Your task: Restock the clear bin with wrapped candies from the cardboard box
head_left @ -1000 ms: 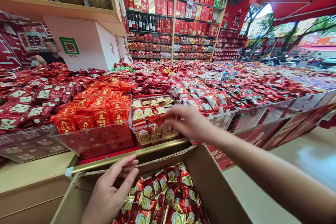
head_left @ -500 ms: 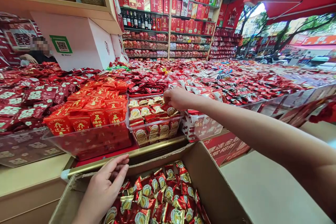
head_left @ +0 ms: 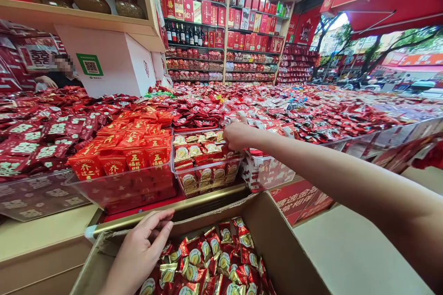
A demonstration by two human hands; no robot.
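My right hand (head_left: 238, 136) reaches over the right end of a clear plastic bin (head_left: 194, 173) with neat rows of red-and-gold wrapped candies (head_left: 195, 151). Its fingers are bent closed down at the candies, and whatever is between the fingertips is hidden. Lower down, my left hand (head_left: 145, 242) hovers at the left part of an open cardboard box (head_left: 277, 228). Its fingers curve loosely, with the thumb apart and nothing between them. Loose wrapped candies (head_left: 207, 258), with the same red-and-gold look, lie jumbled inside the box.
Left of the bin stands a clear bin of orange-red packets (head_left: 138, 159); a bin of white-and-red packets (head_left: 268, 173) is on its right. A gold counter edge (head_left: 207, 196) runs behind the box. A person (head_left: 64, 71) sits at the far left.
My right hand has shifted slightly along the right end of the candy bin, its fingertips now more hidden. The left hand keeps its pose by the box. The view has tilted up a little.
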